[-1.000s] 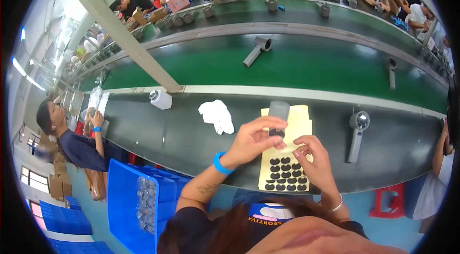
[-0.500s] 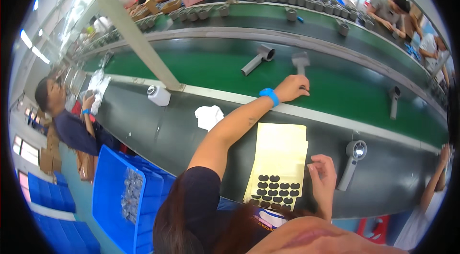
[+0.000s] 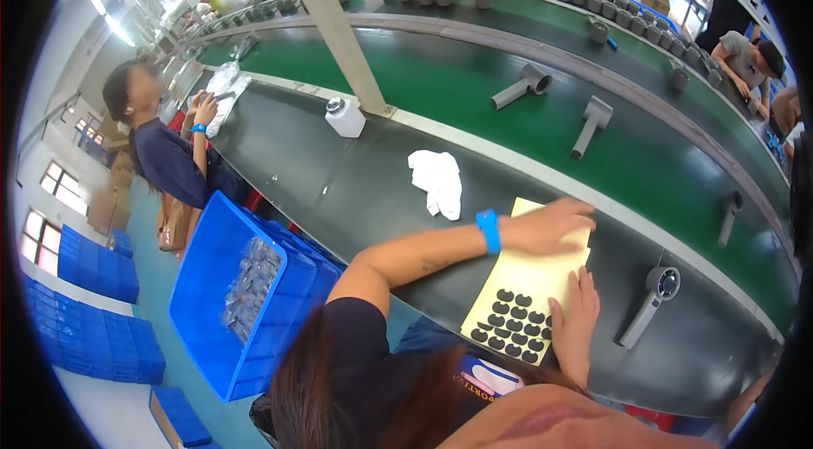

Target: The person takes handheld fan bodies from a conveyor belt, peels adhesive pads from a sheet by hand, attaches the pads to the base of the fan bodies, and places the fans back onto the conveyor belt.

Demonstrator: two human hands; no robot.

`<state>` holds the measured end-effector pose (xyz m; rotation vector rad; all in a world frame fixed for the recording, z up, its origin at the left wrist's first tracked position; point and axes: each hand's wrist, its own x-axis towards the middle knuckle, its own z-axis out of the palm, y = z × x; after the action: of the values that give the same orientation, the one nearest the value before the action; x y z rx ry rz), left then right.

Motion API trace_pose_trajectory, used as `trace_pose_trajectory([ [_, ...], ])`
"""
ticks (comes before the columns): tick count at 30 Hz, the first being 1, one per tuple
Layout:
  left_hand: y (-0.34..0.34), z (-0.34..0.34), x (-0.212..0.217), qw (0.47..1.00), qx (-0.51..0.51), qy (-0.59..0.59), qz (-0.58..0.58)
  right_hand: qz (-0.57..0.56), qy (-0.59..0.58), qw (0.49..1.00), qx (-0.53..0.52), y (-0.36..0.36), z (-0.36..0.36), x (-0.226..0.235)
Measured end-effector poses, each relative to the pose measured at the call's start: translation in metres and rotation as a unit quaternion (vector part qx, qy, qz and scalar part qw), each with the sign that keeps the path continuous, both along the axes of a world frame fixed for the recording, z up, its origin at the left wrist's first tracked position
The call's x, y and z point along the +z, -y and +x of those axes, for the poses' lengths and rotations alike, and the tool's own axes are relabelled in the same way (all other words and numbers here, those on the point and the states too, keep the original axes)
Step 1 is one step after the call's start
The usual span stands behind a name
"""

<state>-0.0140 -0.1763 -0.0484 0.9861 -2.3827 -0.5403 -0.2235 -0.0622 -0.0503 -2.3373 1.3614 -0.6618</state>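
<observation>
My left hand [image 3: 552, 229], with a blue band at its wrist, reaches over the far end of a yellow sheet [image 3: 535, 271]. Its fingers stretch to the right, and nothing shows in them. Several black round stickers with notched edges sit in rows on the near part of the sheet. At the sheet's right edge lies my right hand [image 3: 577, 322], fingers extended and apart from the thumb, holding nothing visible. To its right, a grey handheld fan [image 3: 652, 301] with a round head rests on the dark table.
Beyond the table's pale rail, grey fan housings [image 3: 593, 123] lie on a green conveyor belt [image 3: 440, 93]. A white cloth [image 3: 437, 182] and white bottle [image 3: 345, 119] stand left. A blue bin [image 3: 284, 296] holds bagged parts. A co-worker [image 3: 165, 144] works at far left.
My left hand has drawn back from the grey housing on the belt, leaving it there, to above the yellow sheet. My right hand has come against the sheet's edge. The view has shifted left.
</observation>
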Motion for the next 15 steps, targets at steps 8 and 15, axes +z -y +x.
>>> trace_pose_trajectory([
  [8,-0.041,-0.001,-0.034,0.990,0.047,0.104,-0.083,-0.002,-0.016,1.000,0.012,-0.020,0.001,0.009],
  [15,-0.042,-0.001,-0.023,0.980,0.082,0.153,-0.096,-0.002,0.045,0.999,-0.019,-0.034,-0.008,0.018],
])
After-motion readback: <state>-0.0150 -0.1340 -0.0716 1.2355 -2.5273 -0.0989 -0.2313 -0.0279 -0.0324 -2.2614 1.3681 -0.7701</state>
